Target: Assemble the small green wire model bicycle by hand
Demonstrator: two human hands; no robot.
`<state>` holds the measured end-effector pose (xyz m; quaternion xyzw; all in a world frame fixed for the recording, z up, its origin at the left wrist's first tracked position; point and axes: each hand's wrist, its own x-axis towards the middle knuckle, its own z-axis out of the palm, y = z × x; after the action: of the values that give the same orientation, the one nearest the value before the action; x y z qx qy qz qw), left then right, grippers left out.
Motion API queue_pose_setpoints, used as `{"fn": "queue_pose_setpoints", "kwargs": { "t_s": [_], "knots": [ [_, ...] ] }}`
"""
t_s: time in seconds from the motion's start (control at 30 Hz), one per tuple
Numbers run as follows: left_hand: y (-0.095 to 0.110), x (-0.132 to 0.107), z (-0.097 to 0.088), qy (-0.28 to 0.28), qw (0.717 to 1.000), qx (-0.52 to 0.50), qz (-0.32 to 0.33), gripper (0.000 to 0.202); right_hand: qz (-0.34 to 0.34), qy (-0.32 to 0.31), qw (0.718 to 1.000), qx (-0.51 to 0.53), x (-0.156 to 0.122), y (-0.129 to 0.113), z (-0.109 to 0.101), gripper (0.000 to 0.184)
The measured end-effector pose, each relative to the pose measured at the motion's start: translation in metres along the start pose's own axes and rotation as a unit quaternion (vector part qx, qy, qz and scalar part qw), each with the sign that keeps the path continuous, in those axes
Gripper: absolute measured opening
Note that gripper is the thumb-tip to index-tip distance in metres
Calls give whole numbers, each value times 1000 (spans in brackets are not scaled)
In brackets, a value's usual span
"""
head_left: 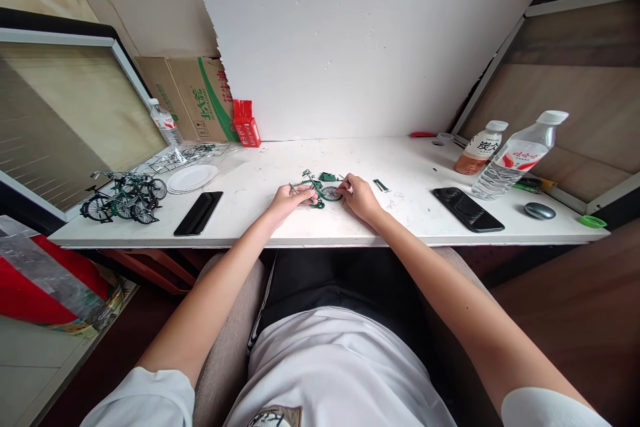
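A small green model bicycle [330, 193] lies between my hands at the middle of the white table. My left hand [295, 198] is closed on the frame end of the model bicycle. My right hand [359, 192] pinches at the wheel side; a thin dark piece sticks out by its fingertips, too small to name. Just beyond the model lies a green plastic part [327, 177]. To the right of my right hand are thin green strips [381, 185].
At left stand several finished model bicycles [125, 197], a white plate [192, 179] and a phone [199, 213]. On the right are another phone [468, 209], two bottles, the larger a water bottle [517, 157], a mouse [539, 211] and a green cap [592, 221]. A white board [370, 47] rises behind.
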<state>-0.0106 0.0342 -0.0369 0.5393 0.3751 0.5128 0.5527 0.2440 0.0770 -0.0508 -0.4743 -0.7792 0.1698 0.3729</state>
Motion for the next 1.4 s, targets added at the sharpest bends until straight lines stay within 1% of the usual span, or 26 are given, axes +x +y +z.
{"fn": "queue_pose_setpoints", "kwargs": {
  "t_s": [0.1,0.17,0.3,0.4,0.47,0.57,0.6,0.73,0.83,0.97,1.1,1.17,1.3,1.4],
  "knots": [
    [-2,1,-1,5,1000,0,-5,41,1,21,1000,5,0,0,-1,27],
    [-2,1,-1,10,1000,-2,-8,42,3,30,999,-26,0,0,-1,27],
    [-1,0,0,9,1000,0,-8,44,16,57,994,-89,0,1,-2,20],
    [0,-1,0,3,1000,8,-3,44,18,91,989,-112,0,0,-2,22],
    [3,-2,2,1,1000,14,-2,44,18,95,989,-113,0,-1,-2,21],
    [6,-4,4,-3,1000,24,1,41,12,76,991,-110,-2,-5,-1,9],
    [7,-4,4,-6,1000,26,2,40,5,64,992,-109,-3,-6,0,10],
    [9,-4,5,-13,1000,27,6,38,-18,0,995,-100,-6,-8,3,31],
    [7,-3,4,-9,1000,21,2,40,-19,-24,994,-100,-6,-5,5,32],
    [4,-1,3,-7,1000,11,-7,43,-22,-36,995,-95,-4,-2,5,28],
    [3,-1,3,-12,1000,11,-2,44,-24,-38,995,-86,-5,-1,5,28],
    [3,0,2,-19,1000,20,3,43,-27,-36,996,-83,-5,0,5,31],
    [1,0,0,-29,999,44,12,42,-32,-40,996,-77,-4,1,6,43],
    [1,0,0,-29,999,44,13,42,-27,-39,997,-68,-4,2,6,43]
  ]
}}
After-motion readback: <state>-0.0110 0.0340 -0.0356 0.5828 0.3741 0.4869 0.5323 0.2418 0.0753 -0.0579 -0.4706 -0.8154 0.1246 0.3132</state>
